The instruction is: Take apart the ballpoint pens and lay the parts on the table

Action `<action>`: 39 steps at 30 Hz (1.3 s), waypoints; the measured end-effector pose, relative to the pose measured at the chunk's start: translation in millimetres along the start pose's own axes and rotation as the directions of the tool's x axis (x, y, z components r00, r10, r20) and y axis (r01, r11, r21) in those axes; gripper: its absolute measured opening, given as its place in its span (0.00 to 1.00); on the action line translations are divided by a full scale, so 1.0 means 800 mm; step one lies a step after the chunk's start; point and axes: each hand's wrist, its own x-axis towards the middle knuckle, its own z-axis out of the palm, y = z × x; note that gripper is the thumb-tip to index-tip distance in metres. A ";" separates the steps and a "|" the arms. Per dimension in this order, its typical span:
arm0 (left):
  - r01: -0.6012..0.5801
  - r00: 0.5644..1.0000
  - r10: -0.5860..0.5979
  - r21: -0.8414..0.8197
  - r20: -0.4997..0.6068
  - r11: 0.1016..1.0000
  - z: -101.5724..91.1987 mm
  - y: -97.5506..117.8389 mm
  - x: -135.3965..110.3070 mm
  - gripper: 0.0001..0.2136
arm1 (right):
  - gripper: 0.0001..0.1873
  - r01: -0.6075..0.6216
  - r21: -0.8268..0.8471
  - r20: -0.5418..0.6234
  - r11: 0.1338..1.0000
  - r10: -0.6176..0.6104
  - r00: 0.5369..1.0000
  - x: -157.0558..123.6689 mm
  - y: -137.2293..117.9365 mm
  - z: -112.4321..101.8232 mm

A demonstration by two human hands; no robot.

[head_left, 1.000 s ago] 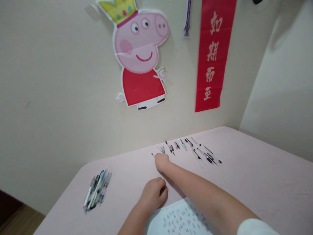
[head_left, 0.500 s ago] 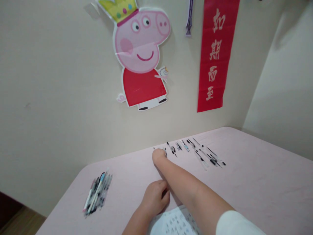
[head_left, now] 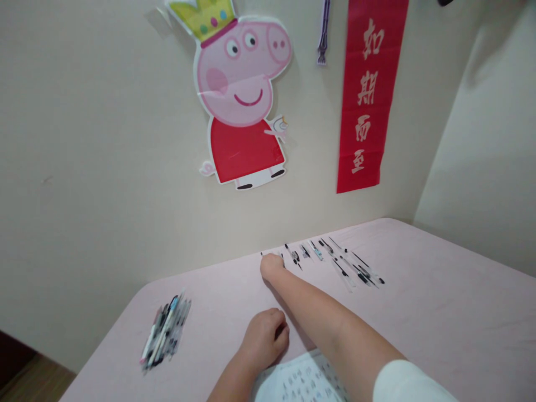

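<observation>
My right hand [head_left: 273, 268] reaches to the far edge of the pink-covered table [head_left: 218, 296], at the near end of a row of pens and pen parts [head_left: 317, 250]. Its fingers are hidden behind the back of the hand, so I cannot see what they hold. Small dark pen tips show just beside it. My left hand [head_left: 267, 338] rests on the table closer in, its fingers curled closed with no object showing in them. A bundle of pens [head_left: 165, 332], mostly clear, white and black, lies to the left.
A white sheet or cloth with small marks [head_left: 304, 379] lies partly under my forearms. More black and clear pens [head_left: 364, 273] spread to the right. Behind the table, the wall carries a pink pig cutout [head_left: 247, 151] and a red banner [head_left: 360, 162].
The view has shifted very slightly. Both hands stay in nearly the same places, and the pen bundle and the row of pens look the same.
</observation>
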 end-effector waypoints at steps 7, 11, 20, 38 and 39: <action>-0.002 1.000 0.002 -0.007 -0.005 1.000 0.000 -0.001 0.000 0.04 | 0.12 0.103 -0.015 -0.123 0.995 -0.104 0.987 -0.064 0.020 -0.014; -0.008 1.000 0.008 -0.009 -0.005 1.000 0.001 -0.001 -0.001 0.04 | 0.15 0.182 -0.025 -0.191 0.983 -0.183 0.964 -0.151 0.047 -0.002; 0.023 1.000 -0.023 0.034 -0.008 0.999 0.004 -0.002 -0.002 0.05 | 0.13 0.378 0.085 -0.217 0.922 -0.354 0.910 -0.262 0.088 0.038; 0.020 1.000 -0.019 0.034 -0.011 0.999 -0.004 0.002 -0.007 0.06 | 0.15 0.490 0.186 -0.225 0.852 -0.448 0.865 -0.251 0.103 0.053; 0.026 0.999 -0.025 0.036 -0.024 0.999 -0.008 -0.001 -0.008 0.06 | 0.15 0.492 0.187 -0.226 0.850 -0.450 0.864 -0.251 0.103 0.052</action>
